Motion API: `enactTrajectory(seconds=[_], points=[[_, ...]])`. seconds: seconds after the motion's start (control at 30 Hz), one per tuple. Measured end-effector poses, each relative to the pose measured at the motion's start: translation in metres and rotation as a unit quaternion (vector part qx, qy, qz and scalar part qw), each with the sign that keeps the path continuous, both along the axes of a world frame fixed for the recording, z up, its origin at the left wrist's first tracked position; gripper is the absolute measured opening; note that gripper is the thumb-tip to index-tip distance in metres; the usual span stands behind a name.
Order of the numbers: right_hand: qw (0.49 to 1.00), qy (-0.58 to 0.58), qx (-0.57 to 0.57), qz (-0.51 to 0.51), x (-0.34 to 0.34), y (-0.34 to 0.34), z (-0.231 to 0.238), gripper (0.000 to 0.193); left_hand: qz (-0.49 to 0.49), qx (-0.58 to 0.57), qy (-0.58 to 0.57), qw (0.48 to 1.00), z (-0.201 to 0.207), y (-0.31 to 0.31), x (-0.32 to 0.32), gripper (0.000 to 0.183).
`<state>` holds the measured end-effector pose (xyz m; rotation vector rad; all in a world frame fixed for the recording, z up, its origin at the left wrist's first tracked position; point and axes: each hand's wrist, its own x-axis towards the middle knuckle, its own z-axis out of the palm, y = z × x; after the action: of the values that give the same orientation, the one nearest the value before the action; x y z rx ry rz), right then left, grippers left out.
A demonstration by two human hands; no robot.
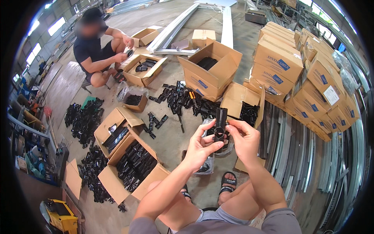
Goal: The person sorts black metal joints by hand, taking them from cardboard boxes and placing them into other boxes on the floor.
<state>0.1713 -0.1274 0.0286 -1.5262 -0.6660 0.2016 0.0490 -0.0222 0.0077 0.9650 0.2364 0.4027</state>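
Observation:
In front of my knees I hold up a glossy black tubular fitting (221,117), its long end pointing upward. My left hand (199,147) grips its lower part between thumb and fingers. At the fitting's right side, my right hand (245,139) has thumb and fingertips pinched together against it. Whatever lies in that pinch is too small to make out. Beneath my hands is a clear plastic bag (210,165) with dark pieces in it. An open carton (239,95) with more black parts stands just beyond my right hand.
A heap of black fittings (177,97) covers the floor ahead. Open cartons (148,189) of black parts stand at left. A co-worker (95,50) crouches at far left, handling a black part. Stacked cartons (276,62) and long metal profiles (288,146) lie at right.

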Motion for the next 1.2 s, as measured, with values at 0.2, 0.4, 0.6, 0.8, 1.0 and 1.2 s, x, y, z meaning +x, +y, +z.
enactTrajectory(seconds=[0.2,0.4,0.6,0.8,1.0,1.2], points=[[0.999,-0.019,-0.047,0.01,0.001,-0.003,0.004,0.016,-0.003,0.004,-0.012,1.0,-0.003,0.002,-0.002,0.072],[0.992,-0.1,-0.066,0.03,0.002,-0.001,0.009,0.017,-0.001,0.012,-0.012,1.0,-0.004,0.002,-0.002,0.071],[0.98,-0.137,-0.137,0.041,0.008,-0.003,0.01,0.02,-0.012,0.026,-0.008,1.0,-0.006,0.0,0.001,0.071],[0.989,-0.117,-0.065,0.064,0.007,-0.001,0.006,0.016,0.0,0.011,-0.006,1.0,-0.002,0.005,0.002,0.071],[0.973,-0.202,-0.097,0.062,0.008,0.0,0.007,0.014,0.0,0.019,0.006,1.0,-0.001,0.005,0.002,0.072],[0.977,-0.167,-0.12,0.057,0.012,-0.002,0.001,0.013,-0.007,0.012,0.002,1.0,-0.002,0.002,0.003,0.072]])
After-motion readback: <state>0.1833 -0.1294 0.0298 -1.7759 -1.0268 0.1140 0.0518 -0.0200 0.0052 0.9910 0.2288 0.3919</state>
